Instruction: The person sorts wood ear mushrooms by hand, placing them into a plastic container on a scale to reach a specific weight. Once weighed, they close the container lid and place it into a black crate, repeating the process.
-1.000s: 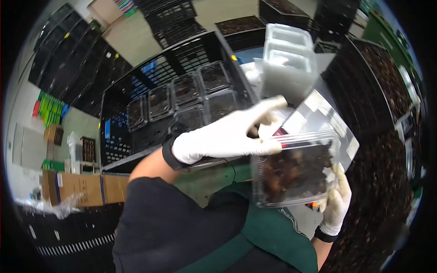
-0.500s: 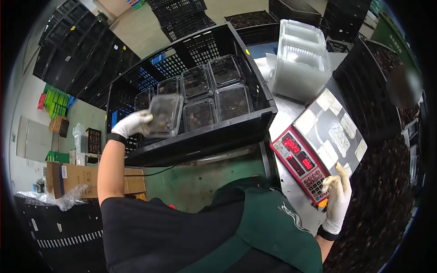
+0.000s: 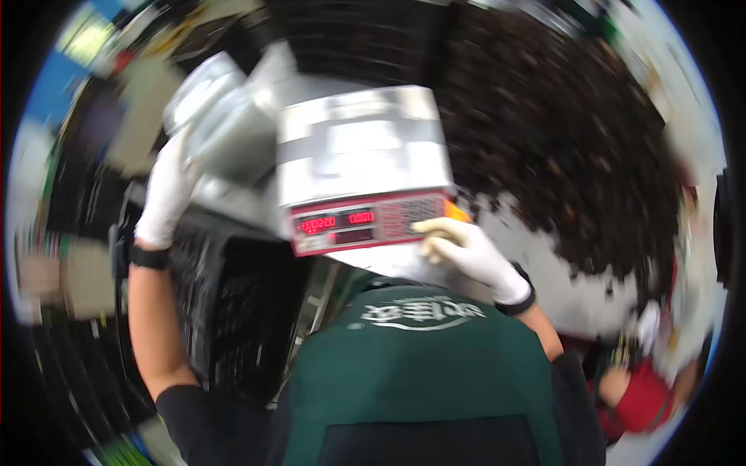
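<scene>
My left hand (image 3: 167, 190), in a white glove, is raised at the near side of the stack of clear plastic boxes (image 3: 225, 116). Its fingertips are blurred against the stack, so whether they grip a box cannot be made out. My right hand (image 3: 475, 260), gloved too, hovers by the keypad end of the red-framed weighing scale (image 3: 365, 171). Its fingers are loosely bent and apart, with nothing seen in them. The scale's metal plate carries pale patches and no load, and its red digits are lit.
A large heap of dark brown, shell-like pieces (image 3: 559, 140) spreads across the right side. The black crate (image 3: 241, 303) stands below the box stack, its inside blurred. Another person in red (image 3: 641, 396) is at lower right. Black crates (image 3: 350, 39) line the back.
My view has swung right. My left hand has left the filled box over the black crate and come to the clear box stack. The right hand stays near the scale's keypad.
</scene>
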`<state>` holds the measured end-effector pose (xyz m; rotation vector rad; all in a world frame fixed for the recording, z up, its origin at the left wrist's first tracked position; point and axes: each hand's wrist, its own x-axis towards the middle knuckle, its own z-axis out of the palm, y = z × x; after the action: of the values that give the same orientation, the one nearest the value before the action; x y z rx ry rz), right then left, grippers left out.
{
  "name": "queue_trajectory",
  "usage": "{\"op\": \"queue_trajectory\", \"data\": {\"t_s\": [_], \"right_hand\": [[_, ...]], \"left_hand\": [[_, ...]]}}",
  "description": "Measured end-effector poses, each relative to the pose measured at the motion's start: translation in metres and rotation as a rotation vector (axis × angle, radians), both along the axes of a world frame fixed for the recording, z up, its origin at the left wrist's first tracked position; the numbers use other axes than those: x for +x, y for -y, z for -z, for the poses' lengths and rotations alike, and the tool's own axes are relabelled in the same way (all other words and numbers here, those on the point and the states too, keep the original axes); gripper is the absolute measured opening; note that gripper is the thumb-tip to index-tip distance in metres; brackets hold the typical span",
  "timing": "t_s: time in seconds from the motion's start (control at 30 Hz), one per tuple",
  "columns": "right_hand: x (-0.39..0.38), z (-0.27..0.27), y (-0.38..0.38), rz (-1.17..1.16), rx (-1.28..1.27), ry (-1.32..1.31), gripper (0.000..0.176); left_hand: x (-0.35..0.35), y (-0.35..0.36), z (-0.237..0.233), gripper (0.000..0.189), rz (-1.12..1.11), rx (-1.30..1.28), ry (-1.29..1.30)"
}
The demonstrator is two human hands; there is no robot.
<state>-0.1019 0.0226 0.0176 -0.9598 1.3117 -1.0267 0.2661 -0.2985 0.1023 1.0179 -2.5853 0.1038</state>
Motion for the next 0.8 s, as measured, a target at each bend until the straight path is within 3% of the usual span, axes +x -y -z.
{"op": "queue_trajectory", "data": {"t_s": [0.07, 0.13, 0.2, 0.23, 0.27, 0.33, 0.37, 0.43, 0.5, 0.53, 0.57, 0.63, 0.7, 0.8], "right_hand": [[-0.006, 0.011, -0.028, 0.102, 0.017, -0.043, 0.031], [-0.018, 0.03, -0.063, 0.244, 0.04, -0.045, 0.029], [-0.026, 0.044, -0.099, 0.419, 0.155, -0.045, 0.029], [-0.031, 0.05, -0.116, 0.49, 0.215, -0.037, 0.029], [-0.033, 0.062, -0.133, 0.583, 0.211, 0.002, 0.029], [-0.036, 0.079, -0.156, 0.691, 0.236, -0.056, 0.029], [-0.037, 0.087, -0.162, 0.734, 0.248, -0.087, 0.029], [-0.045, 0.097, -0.161, 0.839, 0.264, -0.315, 0.03], [-0.06, 0.099, -0.148, 0.907, 0.276, -0.626, 0.033], [-0.072, 0.103, -0.142, 0.918, 0.2, -0.828, 0.037], [-0.085, 0.107, -0.135, 0.919, 0.121, -1.03, 0.042], [-0.113, 0.103, -0.115, 0.939, -0.007, -1.132, 0.055], [-0.143, 0.092, -0.091, 0.917, -0.041, -1.364, 0.066], [-0.185, 0.082, -0.056, 0.87, 0.136, -1.46, 0.08]], "left_hand": [[-0.021, 0.035, 0.028, 0.038, -0.114, 0.229, 0.136], [-0.02, 0.068, 0.049, 0.023, -0.075, 0.061, 0.255], [-0.016, 0.07, 0.043, 0.014, 0.005, 0.063, 0.187], [-0.023, 0.063, 0.036, 0.012, -0.054, 0.194, 0.07], [-0.02, 0.066, 0.035, 0.016, -0.102, 0.163, 0.041], [-0.022, 0.07, 0.019, 0.021, -0.159, 0.078, 0.166], [-0.017, 0.08, 0.011, 0.017, -0.078, 0.177, 0.186], [0.002, 0.117, -0.01, 0.016, -0.219, 0.565, 0.062], [0.001, 0.115, -0.047, 0.022, -0.155, 0.301, -0.137], [-0.003, 0.107, -0.063, 0.025, -0.106, 0.252, -0.244], [-0.02, 0.082, -0.076, 0.025, -0.176, 0.429, -0.428], [-0.079, 0.009, -0.077, 0.023, -0.062, 0.263, -0.303], [-0.122, -0.047, -0.049, 0.019, 0.055, 0.232, -0.138], [-0.176, -0.102, 0.001, 0.014, 0.172, 0.342, 0.013]]}}
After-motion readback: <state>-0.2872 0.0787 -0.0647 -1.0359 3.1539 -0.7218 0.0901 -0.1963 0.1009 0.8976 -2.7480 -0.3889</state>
